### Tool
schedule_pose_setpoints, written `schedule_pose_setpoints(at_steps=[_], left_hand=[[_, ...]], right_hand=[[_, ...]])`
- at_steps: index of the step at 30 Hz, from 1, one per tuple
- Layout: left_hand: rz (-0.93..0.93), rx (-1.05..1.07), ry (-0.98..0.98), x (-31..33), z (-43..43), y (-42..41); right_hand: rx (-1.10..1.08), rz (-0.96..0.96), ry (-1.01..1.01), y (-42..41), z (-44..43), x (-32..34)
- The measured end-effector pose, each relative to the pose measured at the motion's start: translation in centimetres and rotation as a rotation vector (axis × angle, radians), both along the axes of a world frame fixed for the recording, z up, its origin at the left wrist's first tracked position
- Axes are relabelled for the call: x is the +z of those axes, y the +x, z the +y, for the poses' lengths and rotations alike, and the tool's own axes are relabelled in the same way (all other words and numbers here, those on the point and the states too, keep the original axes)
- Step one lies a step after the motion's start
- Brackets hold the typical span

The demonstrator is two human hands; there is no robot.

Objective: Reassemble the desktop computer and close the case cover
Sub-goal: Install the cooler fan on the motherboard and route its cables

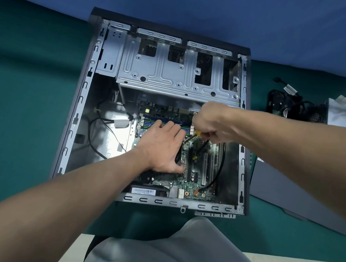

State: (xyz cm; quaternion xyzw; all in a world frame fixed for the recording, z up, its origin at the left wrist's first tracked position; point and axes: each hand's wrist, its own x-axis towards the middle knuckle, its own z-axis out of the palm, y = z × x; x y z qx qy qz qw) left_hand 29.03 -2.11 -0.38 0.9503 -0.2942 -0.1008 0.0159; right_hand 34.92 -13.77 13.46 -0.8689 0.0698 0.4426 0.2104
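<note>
The desktop computer case (83,96) lies on its side on the green counter (15,108), open side up, with the motherboard (194,178) exposed in its lower half and the metal drive cage (175,73) across the upper half. The left hand (160,149) lies flat on a dark cooler in the middle of the board, its fingers (168,128) straight and pressing down, reaching the memory sticks (147,123). The right hand (211,123) is closed round a screwdriver (198,133) with a yellow and black handle, whose shaft slants down to the board just beside the left fingertips. The grey case cover (281,190) lies off the case on the counter to the right, and a power supply (343,114) with loose cables sits beyond it
</note>
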Motion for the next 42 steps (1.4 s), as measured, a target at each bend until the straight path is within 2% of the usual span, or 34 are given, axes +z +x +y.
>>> schedule_pose_setpoints(at_steps=[1,2,3,5,7,9,11,12,14,15,16,17,20,21,22,24,26,28,29,31,33,34,35,37,38,39,40,42], left_hand=[[-0.002,0.002,0.001,0.0,0.0,0.0],[-0.001,0.001,0.0,0.0,0.0,0.1],[0.003,0.0,0.001,0.1,-0.1,0.0],[-0.001,-0.002,0.008,0.0,0.0,0.0],[0.004,-0.003,0.01,0.2,-0.1,-0.1],[0.013,-0.005,0.019,0.2,-0.1,-0.1],[0.022,-0.003,0.012,0.1,-0.1,-0.1],[0.022,0.001,0.008,0.1,-0.1,-0.1],[0.022,0.003,0.007,0.1,-0.1,-0.1],[0.024,0.001,0.008,0.1,-0.1,-0.1],[0.019,0.001,0.008,0.1,-0.1,0.0],[0.012,0.001,0.008,0.1,-0.1,0.0],[0.003,-0.003,0.005,0.0,0.0,0.0],[0.001,-0.004,0.004,0.0,0.0,0.0],[0.003,-0.006,0.003,0.0,0.0,0.0],[0.004,-0.007,0.006,0.0,0.0,0.0],[0.013,-0.006,0.021,0.1,0.0,0.0],[0.035,-0.005,0.037,0.2,-0.1,0.0],[0.046,-0.005,0.042,0.3,-0.1,0.0],[0.055,-0.004,0.045,0.4,-0.2,0.1],[0.046,-0.002,0.039,0.3,-0.2,0.1],[0.036,-0.001,0.031,0.3,-0.2,0.1],[0.028,-0.001,0.025,0.3,-0.1,0.1],[0.019,0.002,0.021,0.3,-0.1,0.0],[0.016,0.005,0.022,0.2,-0.1,0.0],[0.012,0.007,0.023,0.2,-0.1,0.0],[0.01,0.005,0.022,0.2,-0.1,0.0],[0.006,-0.001,0.014,0.2,-0.1,-0.1]], right_hand=[[-0.107,0.064,0.047,0.3,-0.1,0.0],[-0.095,0.096,0.022,0.3,0.0,0.0],[0.004,0.119,-0.049,0.0,0.1,0.3],[0.391,0.088,-0.215,-0.7,0.4,1.1],[0.937,-0.142,-0.362,-1.3,0.3,1.9],[1.367,-0.432,-0.403,-1.7,0.0,2.5],[1.631,-0.572,-0.36,-1.6,-0.5,2.5],[1.681,-0.579,-0.344,-1.4,-0.7,2.2],[1.68,-0.548,-0.314,-1.1,-1.0,1.7],[1.614,-0.521,-0.302,-1.0,-0.9,1.4],[1.458,-0.482,-0.287,-1.0,-0.9,1.0],[1.197,-0.411,-0.268,-0.9,-0.7,0.8],[0.221,-0.113,-0.188,-0.3,-0.7,0.0],[0.025,-0.032,-0.152,-0.3,-0.6,-0.1],[-0.028,0.008,-0.134,-0.3,-0.5,0.0],[0.185,0.005,-0.152,-0.8,0.2,0.7],[0.651,-0.11,-0.244,-1.7,0.5,1.3],[1.201,-0.397,-0.38,-2.3,0.4,1.7],[1.417,-0.538,-0.376,-2.5,0.3,2.0],[1.616,-0.633,-0.321,-2.3,-0.3,1.8],[1.573,-0.566,-0.33,-2.4,-0.4,1.6],[1.433,-0.537,-0.34,-2.4,-0.4,1.3],[1.205,-0.498,-0.343,-2.5,-0.1,1.1],[0.597,-0.37,-0.298,-2.6,0.4,0.3],[0.366,-0.309,-0.291,-2.4,0.5,-0.2],[0.262,-0.272,-0.279,-2.1,0.6,-0.3],[0.28,-0.24,-0.278,-1.9,0.7,0.0],[0.508,-0.157,-0.317,-1.9,0.7,1.0]])
